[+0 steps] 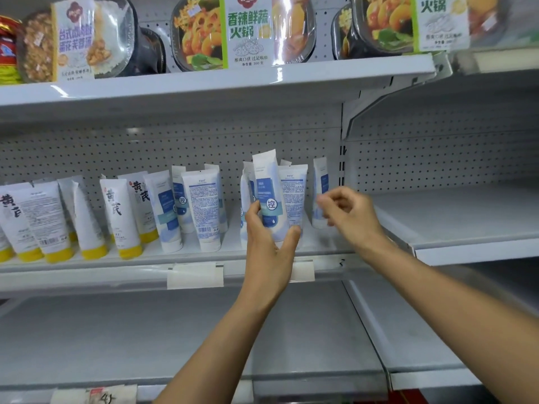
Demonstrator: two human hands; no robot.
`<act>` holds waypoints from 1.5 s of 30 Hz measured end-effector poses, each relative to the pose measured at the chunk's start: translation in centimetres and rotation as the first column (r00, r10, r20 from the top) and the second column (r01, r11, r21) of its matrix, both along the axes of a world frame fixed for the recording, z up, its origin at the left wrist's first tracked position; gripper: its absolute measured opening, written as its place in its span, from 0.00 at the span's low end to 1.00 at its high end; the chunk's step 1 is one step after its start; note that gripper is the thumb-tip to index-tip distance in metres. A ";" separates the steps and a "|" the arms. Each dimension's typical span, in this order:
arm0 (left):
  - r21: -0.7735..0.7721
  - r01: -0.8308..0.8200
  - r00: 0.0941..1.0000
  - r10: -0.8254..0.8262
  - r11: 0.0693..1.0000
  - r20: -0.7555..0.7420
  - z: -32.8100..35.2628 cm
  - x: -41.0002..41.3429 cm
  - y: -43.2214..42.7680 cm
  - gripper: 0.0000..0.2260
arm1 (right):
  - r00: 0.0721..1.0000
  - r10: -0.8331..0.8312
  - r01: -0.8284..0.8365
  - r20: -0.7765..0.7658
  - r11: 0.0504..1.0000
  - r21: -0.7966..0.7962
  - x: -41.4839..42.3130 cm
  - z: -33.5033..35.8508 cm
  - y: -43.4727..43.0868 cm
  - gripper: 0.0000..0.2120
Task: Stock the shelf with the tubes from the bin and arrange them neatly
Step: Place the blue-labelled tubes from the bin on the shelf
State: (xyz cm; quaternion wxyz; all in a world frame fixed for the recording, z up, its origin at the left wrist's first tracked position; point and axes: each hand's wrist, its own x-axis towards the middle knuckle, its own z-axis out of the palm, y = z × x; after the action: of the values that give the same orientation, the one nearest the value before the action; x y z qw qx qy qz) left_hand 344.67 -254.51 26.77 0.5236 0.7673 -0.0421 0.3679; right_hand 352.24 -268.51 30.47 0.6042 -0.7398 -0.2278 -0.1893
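Tube, blue and white, is held in the left hand: thumb on its right edge, fingers wrapped round its left edge, low on the body. It stands crimp up and leans slightly left, front label outward, with its top above the neighbouring tubes. Its cap end is hidden behind the hand, so contact with the shelf cannot be confirmed.

Right hand hovers to the right with fingers loosely curled, nothing seen in them (fingertips blurred). Whether they touch the end tube just beside them cannot be told.

Directly behind the held tube stands a tube with its printed back facing out. To the left, after a gap, is a group of blue tubes, some front out and some back out. Further left stand yellow-capped tubes, leaning unevenly.

A pale tag strip hangs on the shelf's front edge. The upper shelf carries hot-pot meal trays.
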 end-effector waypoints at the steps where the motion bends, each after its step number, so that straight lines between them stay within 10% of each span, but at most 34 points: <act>1: 0.004 -0.001 1.000 0.001 1.000 0.011 0.0 0.0 -0.3 0.30 | 0.993 0.117 -0.117 -0.018 0.993 -0.020 -1.4 0.2 0.0 0.06; 6: 0.022 -0.005 1.000 0.004 1.000 0.021 0.1 0.1 -2.1 0.27 | 0.946 0.306 -0.319 -0.110 0.939 -0.130 -3.7 0.4 0.4 0.12; 17: 0.361 -0.121 0.980 0.169 0.925 -0.105 0.1 -0.7 -0.3 0.19 | 0.991 0.072 -0.089 -0.111 0.983 -0.163 -0.9 1.1 -2.5 0.10; 38: 0.407 -0.067 0.974 0.148 0.911 -0.171 0.3 -0.7 1.5 0.14 | 0.971 0.014 -0.096 -0.240 0.938 -0.333 2.5 -0.9 -2.4 0.17; 45: 0.373 -0.110 0.968 0.185 0.921 -0.171 -0.9 -5.1 2.1 0.11 | 0.974 -0.223 0.226 0.048 0.921 -0.316 -3.6 -2.3 -3.4 0.15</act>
State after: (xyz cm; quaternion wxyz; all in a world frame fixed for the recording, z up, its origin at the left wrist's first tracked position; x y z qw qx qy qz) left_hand 339.59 -252.38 25.92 0.3463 0.8846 0.0030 0.3122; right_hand 348.65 -271.89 28.13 0.4496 -0.8478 -0.1726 -0.2221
